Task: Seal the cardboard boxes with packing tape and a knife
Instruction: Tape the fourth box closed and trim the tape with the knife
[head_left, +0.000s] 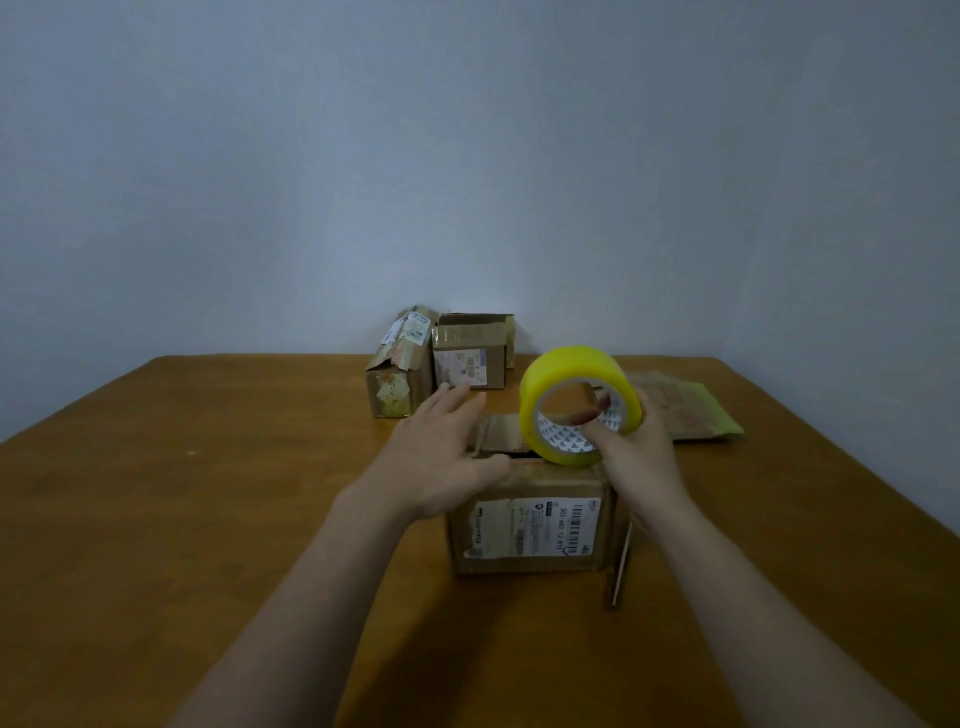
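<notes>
A small cardboard box (530, 525) with a white shipping label stands near the middle of the wooden table (208, 519). Its top flaps show a dark gap. My left hand (441, 457) lies flat on the box's top left, fingers straight. My right hand (634, 457) grips a yellow roll of packing tape (576, 400), thumb through its core, and holds the roll upright on the box's top right. A thin metal knife (621, 566) lies on the table just right of the box, partly hidden by my right forearm.
Two more cardboard boxes stand at the table's far edge by the wall, a worn one (400, 364) on the left and a smaller one (472, 353) beside it. A flattened cardboard piece (691, 410) lies behind my right hand.
</notes>
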